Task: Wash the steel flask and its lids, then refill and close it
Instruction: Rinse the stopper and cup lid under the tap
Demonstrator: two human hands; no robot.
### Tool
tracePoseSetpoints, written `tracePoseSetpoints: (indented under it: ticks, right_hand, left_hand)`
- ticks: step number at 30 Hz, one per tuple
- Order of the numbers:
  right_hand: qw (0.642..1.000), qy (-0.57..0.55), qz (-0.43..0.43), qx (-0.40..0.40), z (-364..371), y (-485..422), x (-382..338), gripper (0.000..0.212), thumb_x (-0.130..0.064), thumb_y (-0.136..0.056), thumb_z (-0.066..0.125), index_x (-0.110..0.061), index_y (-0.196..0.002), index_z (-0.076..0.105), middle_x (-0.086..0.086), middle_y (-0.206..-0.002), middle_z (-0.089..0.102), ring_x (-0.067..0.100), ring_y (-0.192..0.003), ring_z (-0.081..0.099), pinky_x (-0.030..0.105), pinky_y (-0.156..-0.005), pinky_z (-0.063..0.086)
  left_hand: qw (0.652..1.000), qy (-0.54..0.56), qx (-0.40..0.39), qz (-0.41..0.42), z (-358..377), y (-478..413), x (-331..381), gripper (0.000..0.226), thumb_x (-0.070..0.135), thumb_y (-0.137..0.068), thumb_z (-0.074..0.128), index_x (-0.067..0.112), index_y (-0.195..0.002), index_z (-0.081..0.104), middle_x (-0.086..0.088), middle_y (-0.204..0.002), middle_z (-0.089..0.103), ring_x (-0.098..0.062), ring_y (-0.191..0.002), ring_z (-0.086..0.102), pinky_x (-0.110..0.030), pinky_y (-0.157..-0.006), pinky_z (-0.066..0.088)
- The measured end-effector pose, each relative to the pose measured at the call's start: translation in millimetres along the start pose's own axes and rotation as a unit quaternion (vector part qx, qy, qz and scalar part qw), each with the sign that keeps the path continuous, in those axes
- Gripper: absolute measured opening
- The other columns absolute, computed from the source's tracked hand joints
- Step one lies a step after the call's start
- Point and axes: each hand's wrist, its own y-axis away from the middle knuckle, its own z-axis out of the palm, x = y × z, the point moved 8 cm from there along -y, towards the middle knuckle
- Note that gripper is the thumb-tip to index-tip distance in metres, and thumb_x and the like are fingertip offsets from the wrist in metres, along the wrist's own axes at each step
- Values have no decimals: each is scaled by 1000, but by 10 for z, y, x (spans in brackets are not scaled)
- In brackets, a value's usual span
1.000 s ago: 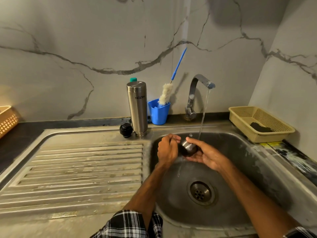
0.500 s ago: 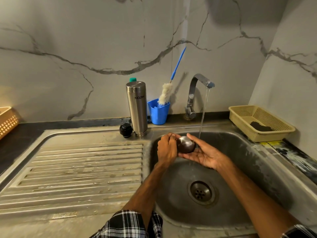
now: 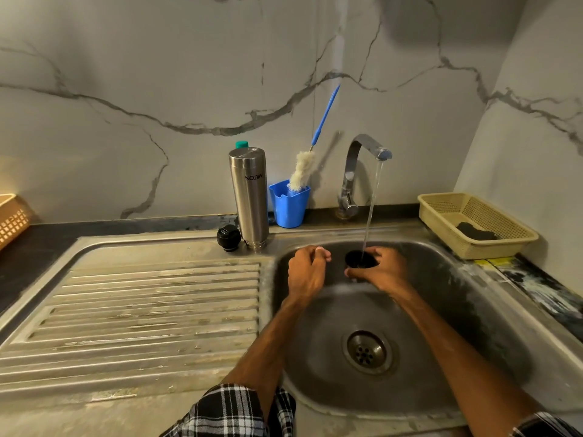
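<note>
Over the sink [image 3: 479, 313], the right hand [image 3: 383, 272] gripped the cup lid [image 3: 359, 259], mouth up, under the tap [image 3: 355, 165] stream. The left hand [image 3: 307, 274] was curled alongside, its hold unclear. The steel flask [image 3: 250, 197] stood behind the basin, black stopper [image 3: 228, 238] beside it

Dim warm light is reaching me from the left; the sink [image 3: 492, 326] is lying shadowed, edges bowing.
</note>
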Motion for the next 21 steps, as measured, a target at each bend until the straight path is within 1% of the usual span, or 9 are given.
tracePoseSetpoints:
  ticks: [2, 5, 7, 9, 12, 15, 17, 19, 21]
  right_hand:
    - [999, -18, -14, 35, -71, -7, -30, 64, -20, -65, 93, -13, -122, 63, -1, -112, 66, 17, -104, 64, 33, -94, 54]
    - [1000, -2, 11, -8, 4, -6, 38, 49, -19, -66, 92, -16, -108, 67, 0, -106, 72, 13, -90, 69, 31, -84, 59]
    - [1000, 2, 10, -1, -15, -12, 58, 49, -19, -65, 92, -15, -107, 66, 0, -104, 70, 12, -88, 67, 24, -76, 56]
    - [999, -19, -10, 32, -75, -28, 29, 58, -21, -65, 93, -14, -115, 64, -4, -103, 65, 13, -94, 63, 22, -79, 52]
    - [1000, -11, 6, -1, -7, -35, 65, 54, -18, -62, 94, -13, -108, 66, 0, -104, 71, 14, -90, 68, 27, -76, 59]
    - [999, -11, -17, 40, -76, -35, 34, 61, -22, -61, 95, -14, -115, 66, -3, -105, 67, 16, -97, 66, 31, -87, 56]
    - [999, -25, -13, 38, -72, -36, 19, 62, -22, -63, 94, -13, -116, 65, 0, -110, 68, 16, -98, 66, 28, -85, 55]
    - [1000, -8, 2, 3, -18, -5, 28, 51, -16, -64, 93, -15, -107, 65, 5, -111, 71, 14, -90, 67, 23, -75, 54]
    - [1000, -13, -15, 20, -45, 13, 5, 55, -18, -64, 93, -15, -111, 65, 2, -110, 69, 14, -92, 65, 26, -79, 55]
  left_hand:
    - [1000, -11, 3, 4, -11, -3, 6, 19, 22, -103, 54, 19, -98, 71, 10, -92, 68, -3, -87, 62, -17, -73, 45]
    - [1000, -9, 6, -1, -31, -4, -1, 16, 19, -102, 55, 15, -102, 71, 12, -94, 66, 1, -87, 61, -11, -72, 42]
    - [1000, -17, 6, 4, -26, 2, 4, 13, 15, -100, 58, 15, -103, 71, 12, -95, 66, 3, -87, 60, -8, -70, 42]
    - [999, -32, 8, 8, -43, 11, 21, 12, 9, -97, 61, 15, -104, 70, 11, -95, 67, 3, -86, 61, -7, -69, 44]
    - [999, -53, 8, 6, -70, 9, 27, 21, -2, -90, 65, 14, -102, 70, 6, -96, 69, -2, -85, 63, -10, -70, 50]
    - [998, -67, -1, 3, -55, 13, 7, 31, -11, -82, 64, 14, -99, 70, 3, -97, 70, -5, -86, 64, -4, -64, 47]
    - [998, -65, -2, 2, -64, 9, 14, 33, -12, -80, 63, 15, -97, 70, 4, -97, 70, -6, -87, 65, -8, -68, 50]
    - [998, -60, -6, 3, -46, 13, 17, 34, -12, -79, 64, 17, -96, 69, 6, -95, 69, -7, -88, 66, -18, -76, 57]
    - [998, -57, -13, -1, -20, 17, 1, 35, -11, -80, 66, 17, -99, 68, 6, -98, 68, -8, -89, 66, -25, -80, 60]
